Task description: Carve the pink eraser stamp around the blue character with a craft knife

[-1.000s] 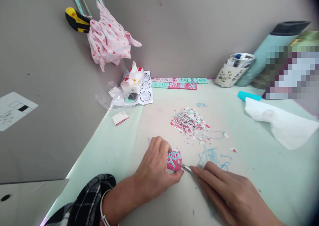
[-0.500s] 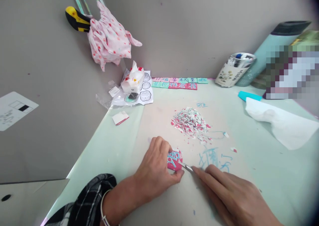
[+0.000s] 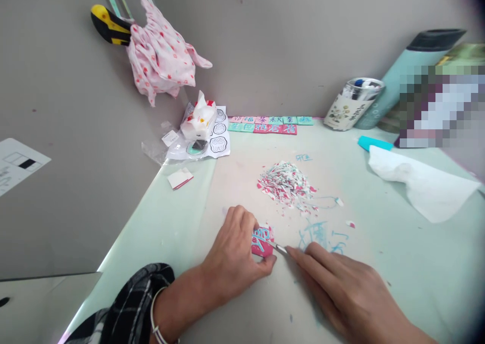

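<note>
My left hand (image 3: 237, 250) grips a small pink carving block (image 3: 261, 248) by its edges, with thumb and fingers on opposite sides. Light-blue character lines mark the block's top, and part of it is hidden under my fingers. A slim carving knife (image 3: 279, 248) with a metal tip is pinched in my right hand (image 3: 337, 283); its point meets the block's right side. Just beyond the block lies a heap of white, pink and green shavings (image 3: 284, 182) on the pale work mat (image 3: 227, 192).
Two rows of carved blocks (image 3: 271, 120) line the back wall. A tissue pack (image 3: 199, 121) sits at back left, near a small white-topped block (image 3: 180, 178). On the right are a pen jar (image 3: 352, 106), a teal bottle (image 3: 405, 76) and a white tissue (image 3: 420, 180).
The whole view has shifted slightly, so everything appears a little further left. The knife tip has moved slightly on the block; both hands keep their holds.
</note>
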Demonstrator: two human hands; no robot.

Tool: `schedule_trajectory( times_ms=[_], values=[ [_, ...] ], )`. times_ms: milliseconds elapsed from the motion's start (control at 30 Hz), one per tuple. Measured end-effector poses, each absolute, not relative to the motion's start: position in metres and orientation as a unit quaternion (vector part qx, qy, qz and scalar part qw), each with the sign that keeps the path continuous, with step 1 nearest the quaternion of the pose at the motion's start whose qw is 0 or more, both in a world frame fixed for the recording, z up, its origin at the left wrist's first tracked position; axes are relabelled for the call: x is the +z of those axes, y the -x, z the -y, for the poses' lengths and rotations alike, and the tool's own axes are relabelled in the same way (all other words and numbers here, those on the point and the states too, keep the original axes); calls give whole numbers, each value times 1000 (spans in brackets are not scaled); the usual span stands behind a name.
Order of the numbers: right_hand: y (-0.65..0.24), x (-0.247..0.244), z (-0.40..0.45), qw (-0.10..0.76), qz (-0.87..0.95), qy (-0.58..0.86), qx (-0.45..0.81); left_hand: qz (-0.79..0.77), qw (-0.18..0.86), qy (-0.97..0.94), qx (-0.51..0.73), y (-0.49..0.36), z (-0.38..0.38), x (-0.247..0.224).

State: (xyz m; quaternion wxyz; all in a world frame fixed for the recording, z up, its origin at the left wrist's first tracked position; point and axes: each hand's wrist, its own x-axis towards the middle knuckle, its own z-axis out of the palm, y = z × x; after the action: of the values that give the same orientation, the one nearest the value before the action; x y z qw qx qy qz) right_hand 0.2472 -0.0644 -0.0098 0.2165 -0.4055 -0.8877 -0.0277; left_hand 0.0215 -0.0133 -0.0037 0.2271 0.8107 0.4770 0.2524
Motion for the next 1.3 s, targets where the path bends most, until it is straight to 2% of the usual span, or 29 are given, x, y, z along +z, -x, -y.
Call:
schedule_trajectory(
  times_ms=[933, 1033, 1200, 1300],
  values=[
    [-249, -10, 61, 224, 892, 388, -66, -478, 231, -810, 249, -21, 13, -5],
    [-248, -11, 61, 228, 888, 399, -25, -478, 236, -810, 245, -21, 13, -4],
    [-253, -1, 55, 276, 828, 463, 158, -470, 245, -808, 256, -19, 14, -4],
    [-257, 5, 52, 297, 792, 497, 194, -466, 249, -808, 260, -18, 15, -4]
  ],
)
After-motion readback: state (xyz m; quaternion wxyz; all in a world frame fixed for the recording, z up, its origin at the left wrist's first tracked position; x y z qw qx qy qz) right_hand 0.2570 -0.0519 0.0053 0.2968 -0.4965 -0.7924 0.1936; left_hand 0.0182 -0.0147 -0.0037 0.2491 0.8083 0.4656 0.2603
